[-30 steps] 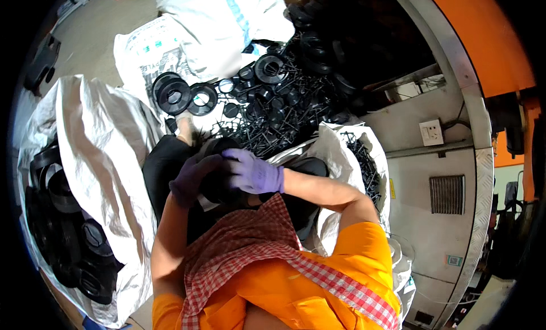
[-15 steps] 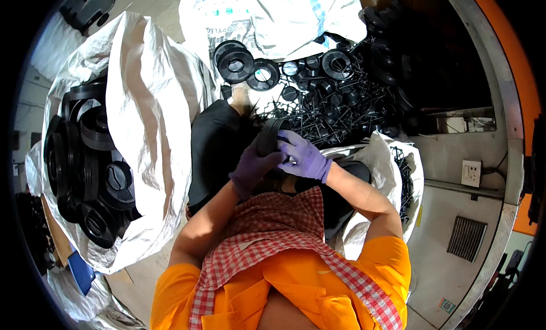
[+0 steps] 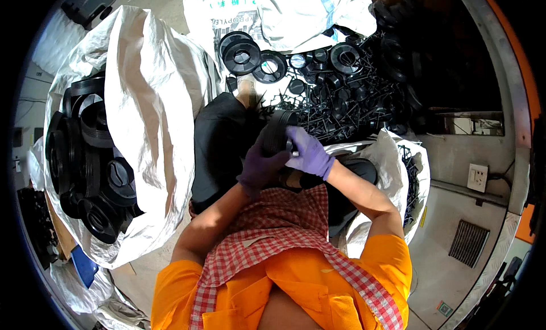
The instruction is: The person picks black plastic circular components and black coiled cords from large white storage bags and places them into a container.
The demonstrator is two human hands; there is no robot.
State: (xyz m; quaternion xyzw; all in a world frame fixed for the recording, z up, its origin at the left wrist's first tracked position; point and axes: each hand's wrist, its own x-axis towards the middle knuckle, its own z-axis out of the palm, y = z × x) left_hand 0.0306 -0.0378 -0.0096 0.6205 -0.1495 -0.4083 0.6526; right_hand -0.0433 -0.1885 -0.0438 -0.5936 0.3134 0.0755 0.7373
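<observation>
A black plastic round part with a ribbed side (image 3: pixel 278 132) is held above my lap. My left hand (image 3: pixel 263 166), in a purple glove, is closed round its lower left side. On the other side, my purple-gloved right hand (image 3: pixel 310 154) has its fingers bent against the part's right edge; its fingertips are partly hidden. Just beyond the hands lies a heap of thin black plastic sticks and round pieces (image 3: pixel 341 105). Black flanged rings (image 3: pixel 241 57) rest at the heap's far left.
To my left stands a large white woven sack (image 3: pixel 153 102) holding several black round parts (image 3: pixel 96 125). Another white sack (image 3: pixel 392 154) with black sticks is by my right knee. A grey metal cabinet (image 3: pixel 441 227) with a wall socket (image 3: pixel 478 177) stands at the right.
The black part has turned in my hands, so more of its ribbed side shows. My right-hand fingers have shifted along its edge. The whole view has moved slightly.
</observation>
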